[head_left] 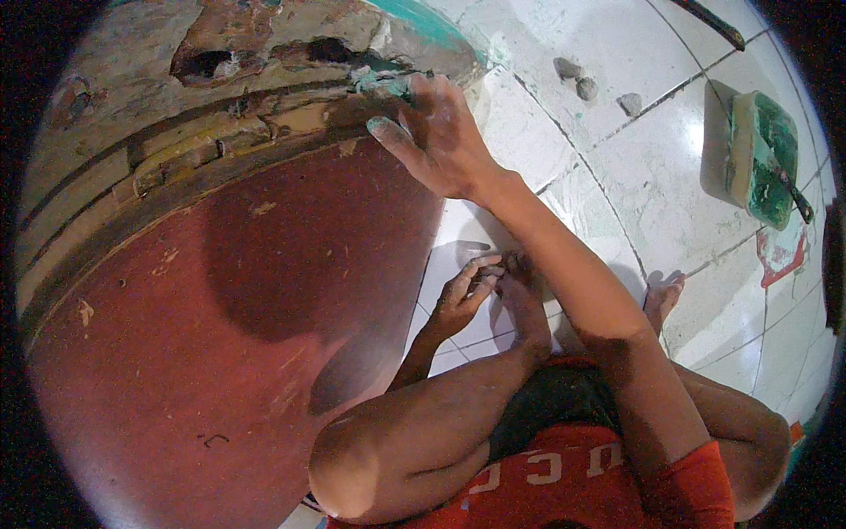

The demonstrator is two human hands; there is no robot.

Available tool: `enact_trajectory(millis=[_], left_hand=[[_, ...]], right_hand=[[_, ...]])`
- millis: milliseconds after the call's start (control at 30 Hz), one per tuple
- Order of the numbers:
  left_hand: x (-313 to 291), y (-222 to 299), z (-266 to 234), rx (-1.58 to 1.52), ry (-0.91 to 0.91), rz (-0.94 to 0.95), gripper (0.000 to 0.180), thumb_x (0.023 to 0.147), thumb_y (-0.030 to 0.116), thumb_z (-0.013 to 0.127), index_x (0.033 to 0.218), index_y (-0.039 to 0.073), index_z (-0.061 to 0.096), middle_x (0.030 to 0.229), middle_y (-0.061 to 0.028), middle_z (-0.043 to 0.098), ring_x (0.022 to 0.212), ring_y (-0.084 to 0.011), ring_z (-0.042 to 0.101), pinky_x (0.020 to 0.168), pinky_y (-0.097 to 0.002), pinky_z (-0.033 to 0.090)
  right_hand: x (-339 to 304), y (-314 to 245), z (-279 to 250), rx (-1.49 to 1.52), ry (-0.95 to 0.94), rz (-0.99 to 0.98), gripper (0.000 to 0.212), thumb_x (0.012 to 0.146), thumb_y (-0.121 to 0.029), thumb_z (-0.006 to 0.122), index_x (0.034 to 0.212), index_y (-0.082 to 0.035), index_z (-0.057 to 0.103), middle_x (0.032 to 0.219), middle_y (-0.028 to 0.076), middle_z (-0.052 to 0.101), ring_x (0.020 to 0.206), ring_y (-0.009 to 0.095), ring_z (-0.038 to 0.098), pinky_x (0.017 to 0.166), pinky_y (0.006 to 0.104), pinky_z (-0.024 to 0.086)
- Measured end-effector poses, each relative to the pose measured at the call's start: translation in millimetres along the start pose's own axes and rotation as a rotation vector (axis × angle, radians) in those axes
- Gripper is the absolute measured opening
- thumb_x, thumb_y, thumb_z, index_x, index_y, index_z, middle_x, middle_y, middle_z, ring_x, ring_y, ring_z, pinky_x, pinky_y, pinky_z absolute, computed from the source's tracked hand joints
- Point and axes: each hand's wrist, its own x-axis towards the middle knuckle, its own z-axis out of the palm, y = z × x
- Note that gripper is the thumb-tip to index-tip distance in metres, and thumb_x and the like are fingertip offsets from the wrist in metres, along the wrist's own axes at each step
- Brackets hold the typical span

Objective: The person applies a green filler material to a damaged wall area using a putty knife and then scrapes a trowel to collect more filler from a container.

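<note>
Brilliant light on the white floor tiles point(652, 194) here, with a hot patch of glare just left of the green tray point(742, 163), whose shadow drops leftward, so the light seems to come from the right! Across to the red panel point(150, 344), much dimmer, broad dark shadows sprawling over it, while straight lines bow toward the rim and grainy black swallows every corner.

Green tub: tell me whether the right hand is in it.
No, the right hand is at the worn frame, away from the tub.
</note>
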Motion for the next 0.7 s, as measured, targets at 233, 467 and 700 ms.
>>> enact_trajectory(millis=[233,467,700], left_hand=[[3,3,0,-0.014,-0.005,-0.063,0.032,0.09,0.009,0.046,0.121,0.003,0.045,0.109,-0.0123,0.056,0.102,-0.0185,0.055,0.089,-0.0296,0.042],[2,3,-3,-0.011,-0.008,-0.072,0.032,0.09,0.008,0.046,0.121,0.003,0.044,0.107,-0.0133,0.058,0.102,-0.0192,0.055,0.089,-0.03,0.042],[5,8,-3,-0.025,-0.031,-0.095,0.032,0.091,0.009,0.045,0.122,0.004,0.044,0.107,-0.0117,0.058,0.101,-0.0182,0.055,0.089,-0.0294,0.042]], right_hand=[[5,-1,-6,-0.067,-0.058,0.097,0.048,0.086,-0.039,0.053,0.111,0.001,0.053,0.096,0.019,0.053,0.098,0.032,0.042,0.085,0.0435,0.033],[13,-4,-6,-0.03,-0.024,-0.047,0.048,0.081,-0.047,0.053,0.094,-0.001,0.061,0.093,0.018,0.059,0.087,0.036,0.047,0.079,0.0419,0.033],[12,-1,-4,-0.178,0.002,-0.045,0.047,0.083,-0.047,0.051,0.098,-0.003,0.061,0.099,0.016,0.057,0.094,0.033,0.047,0.082,0.0418,0.034]])
